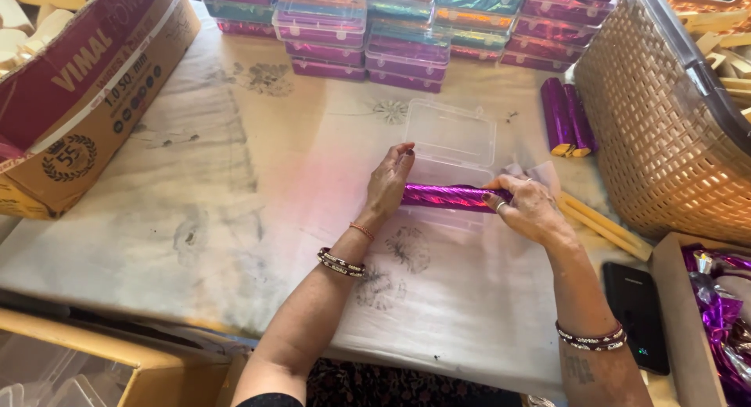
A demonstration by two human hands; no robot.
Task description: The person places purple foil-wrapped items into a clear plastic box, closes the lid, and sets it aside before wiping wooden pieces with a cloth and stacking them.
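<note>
holding one purple foil roll (450, 196) in both hands, left hand (387, 186), right hand (528, 207), fingers clasping its ends, one open clear box (450, 137), two wrapped rolls (569, 117) aside

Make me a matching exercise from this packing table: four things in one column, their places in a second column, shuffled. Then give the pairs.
Things
1. purple foil roll
2. woven basket
3. black phone
4. cardboard carton

Places
A. far left of the table
B. near edge, beside the right forearm
C. held between the left hand and right hand, over the open clear box
D. far right, past two wrapped purple sticks

Pairs: 1-C, 2-D, 3-B, 4-A
</note>
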